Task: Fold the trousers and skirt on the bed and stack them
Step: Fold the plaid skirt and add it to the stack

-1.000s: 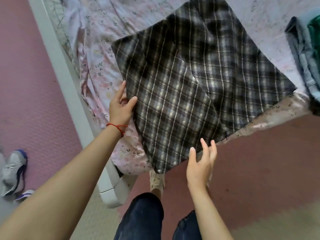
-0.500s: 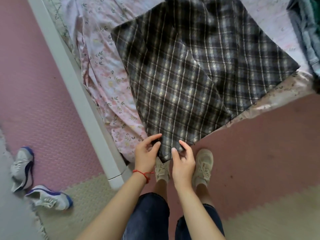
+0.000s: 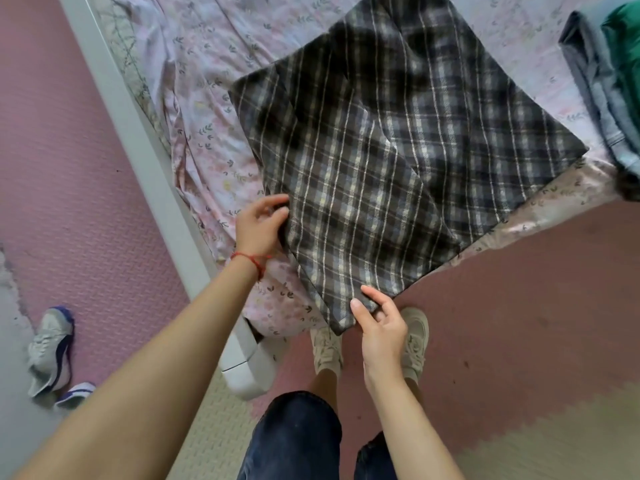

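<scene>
A dark plaid skirt (image 3: 388, 161) lies spread flat over the corner of the bed (image 3: 207, 109), its near corner hanging past the mattress edge. My left hand (image 3: 259, 225), with a red string at the wrist, pinches the skirt's left edge between thumb and fingers. Lower down, my right hand (image 3: 379, 323) pinches the skirt's near corner. At the right edge of the bed lie folded grey-blue trousers (image 3: 599, 84), partly cut off by the frame.
A green garment (image 3: 623, 39) lies on the trousers. The white bed frame rail (image 3: 138, 140) runs diagonally to a corner post near my feet. Pink foam mats (image 3: 519, 289) cover the floor. Loose sneakers (image 3: 52, 348) lie at the far left.
Both hands were together at the skirt's near corner. My left hand has moved up along the left edge and pinches it there; my right hand stays at the corner.
</scene>
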`<state>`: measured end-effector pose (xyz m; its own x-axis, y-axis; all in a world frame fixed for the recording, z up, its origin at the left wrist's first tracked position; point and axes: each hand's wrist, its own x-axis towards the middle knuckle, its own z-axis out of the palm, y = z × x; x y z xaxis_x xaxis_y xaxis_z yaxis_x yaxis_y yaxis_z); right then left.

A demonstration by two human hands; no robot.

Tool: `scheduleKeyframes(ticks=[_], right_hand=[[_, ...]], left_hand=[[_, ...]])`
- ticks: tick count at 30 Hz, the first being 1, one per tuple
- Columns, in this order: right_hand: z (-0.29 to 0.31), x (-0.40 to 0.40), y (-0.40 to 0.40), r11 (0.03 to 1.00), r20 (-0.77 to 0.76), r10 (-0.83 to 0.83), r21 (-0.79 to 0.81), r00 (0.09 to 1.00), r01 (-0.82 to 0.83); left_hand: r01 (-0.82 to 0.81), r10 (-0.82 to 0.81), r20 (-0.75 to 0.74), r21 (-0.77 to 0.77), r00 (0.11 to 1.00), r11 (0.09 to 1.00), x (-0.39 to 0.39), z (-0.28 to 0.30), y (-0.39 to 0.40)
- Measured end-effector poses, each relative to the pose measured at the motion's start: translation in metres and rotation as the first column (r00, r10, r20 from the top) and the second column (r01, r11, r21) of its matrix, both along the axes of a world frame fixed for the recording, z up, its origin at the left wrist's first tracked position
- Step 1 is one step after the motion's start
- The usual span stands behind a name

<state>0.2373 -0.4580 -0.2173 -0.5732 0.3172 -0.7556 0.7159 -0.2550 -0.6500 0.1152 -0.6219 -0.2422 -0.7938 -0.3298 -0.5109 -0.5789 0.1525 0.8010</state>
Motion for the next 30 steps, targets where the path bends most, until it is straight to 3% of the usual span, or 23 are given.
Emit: scheduleKeyframes(ticks=[5,14,22,30], right_hand=[[0.000,-0.002,-0.001,1.000,-0.004,-0.014,0.011,1.000,0.014],[0.005,-0.012,0.015,0.988,-0.025,-0.146,-0.049,0.989,0.145],[0.024,-0.042,0.056,0.940,-0.040,-0.338,-0.070,0.940,0.335],[0.042,-0.098,0.122,0.856,0.007,-0.500,-0.148,0.866,0.495]], left_hand=[[0.081,-0.087,-0.064,-0.087,0.994,0.993,-0.065,-0.003,-0.018],[-0.062,0.062,-0.098,0.009,0.993,0.998,-0.113,0.007,-0.041],[-0.152,0.171,-0.190,0.114,0.967,0.982,-0.126,0.039,-0.008],[-0.142,0.158,-0.279,0.075,0.947,0.987,-0.176,0.067,0.062]])
